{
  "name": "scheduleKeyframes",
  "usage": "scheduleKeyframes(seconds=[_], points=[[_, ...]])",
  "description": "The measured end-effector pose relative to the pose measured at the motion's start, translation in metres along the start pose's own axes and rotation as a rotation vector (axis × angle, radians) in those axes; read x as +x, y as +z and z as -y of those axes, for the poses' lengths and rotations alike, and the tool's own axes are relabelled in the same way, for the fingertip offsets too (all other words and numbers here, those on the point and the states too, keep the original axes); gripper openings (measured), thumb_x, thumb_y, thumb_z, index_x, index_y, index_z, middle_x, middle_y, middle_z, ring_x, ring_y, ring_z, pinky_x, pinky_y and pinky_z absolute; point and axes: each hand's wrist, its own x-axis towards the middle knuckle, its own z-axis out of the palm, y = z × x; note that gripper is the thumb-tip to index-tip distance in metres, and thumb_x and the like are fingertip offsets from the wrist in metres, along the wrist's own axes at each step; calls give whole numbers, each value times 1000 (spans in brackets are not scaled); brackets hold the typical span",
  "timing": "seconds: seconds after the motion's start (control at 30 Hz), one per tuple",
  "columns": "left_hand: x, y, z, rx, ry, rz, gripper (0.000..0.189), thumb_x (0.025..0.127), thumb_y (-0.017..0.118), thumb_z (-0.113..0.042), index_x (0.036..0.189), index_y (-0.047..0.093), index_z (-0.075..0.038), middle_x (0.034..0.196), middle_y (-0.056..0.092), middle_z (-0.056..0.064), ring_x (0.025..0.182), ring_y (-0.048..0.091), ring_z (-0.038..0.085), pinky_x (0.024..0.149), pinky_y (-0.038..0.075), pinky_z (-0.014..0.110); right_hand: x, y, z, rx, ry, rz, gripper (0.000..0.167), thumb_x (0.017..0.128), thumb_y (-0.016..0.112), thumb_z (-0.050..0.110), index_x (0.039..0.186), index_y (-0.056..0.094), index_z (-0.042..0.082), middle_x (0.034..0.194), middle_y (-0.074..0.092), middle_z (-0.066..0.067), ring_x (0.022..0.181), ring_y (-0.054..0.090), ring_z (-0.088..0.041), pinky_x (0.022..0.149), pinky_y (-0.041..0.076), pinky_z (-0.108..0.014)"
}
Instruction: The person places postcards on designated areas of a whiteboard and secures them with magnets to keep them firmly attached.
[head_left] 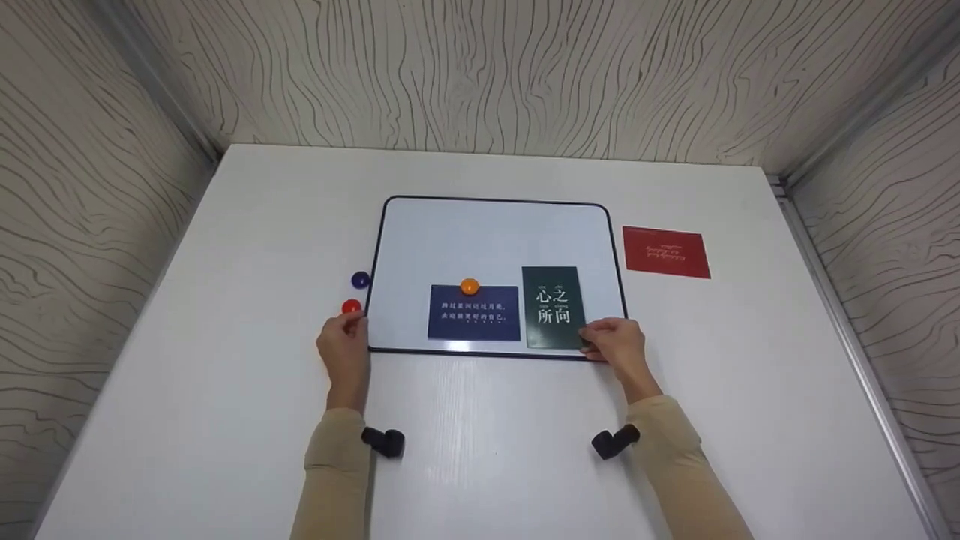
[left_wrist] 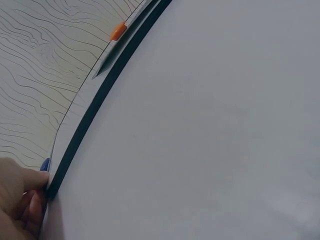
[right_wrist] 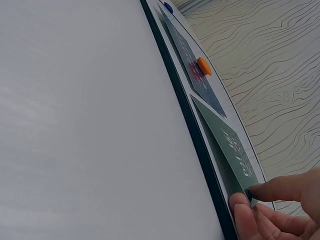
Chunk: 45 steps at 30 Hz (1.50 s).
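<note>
A whiteboard [head_left: 457, 232] with a dark rim lies on the table. My left hand [head_left: 345, 352] pinches its left edge near the front corner, fingertips close to a red round magnet [head_left: 351, 306]. With my right hand [head_left: 616, 346] I pinch the lower right corner of a dark green card [head_left: 553, 307] with white characters. In the right wrist view the green card [right_wrist: 227, 142] tilts up a little from the board. Left of it a navy card [head_left: 474, 319] with white writing lies on the board, an orange round magnet [head_left: 469, 286] on its top edge.
Beside the board's left edge sits a dark blue round magnet [head_left: 361, 280], just beyond the red one. A red card [head_left: 666, 253] lies on the white table [head_left: 480, 450] to the right of the board. Wood-patterned walls [head_left: 487, 82] enclose the back and sides.
</note>
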Motion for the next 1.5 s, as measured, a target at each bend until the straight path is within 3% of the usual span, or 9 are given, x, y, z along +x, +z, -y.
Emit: scheduleKeyframes(seconds=[0.53, 0.73, 0.93, 1.5], points=[[0, 1, -1, -3, 24, -24, 15, 90, 62, -3, 101, 71, 3, 95, 66, 20, 87, 60, 25, 67, 42, 11, 2, -4, -2, -24, 19, -18, 28, 86, 70, 14, 104, 65, -7, 60, 62, 4, 50, 59, -4, 51, 52, -15], [-2, 0, -3, -2, 0, -8, 16, 91, 62, -4, 103, 70, 2, 97, 66, 19, 88, 60, 23, 67, 42, 8, 2, -4, -4, -28, 32, -19, 26, 84, 73, 14, 101, 66, -4, 60, 62, 5, 51, 58, -4, 51, 51, -14], [-3, -1, -3, -7, -21, -1, 16, 92, 61, -6, 105, 69, 0, 99, 66, 18, 90, 60, 23, 70, 47, 14, 2, -3, -5, -18, 33, -24, 26, 84, 72, 14, 101, 65, -4, 61, 62, 4, 51, 59, -5, 51, 52, -15], [-2, 1, 0, 2, 16, -19, 15, 91, 63, -5, 102, 71, 2, 94, 65, 18, 86, 59, 23, 65, 41, 8, 1, -2, -6, -40, 5, -30, 26, 84, 72, 15, 99, 67, -6, 59, 62, 4, 52, 58, -5, 52, 52, -14]])
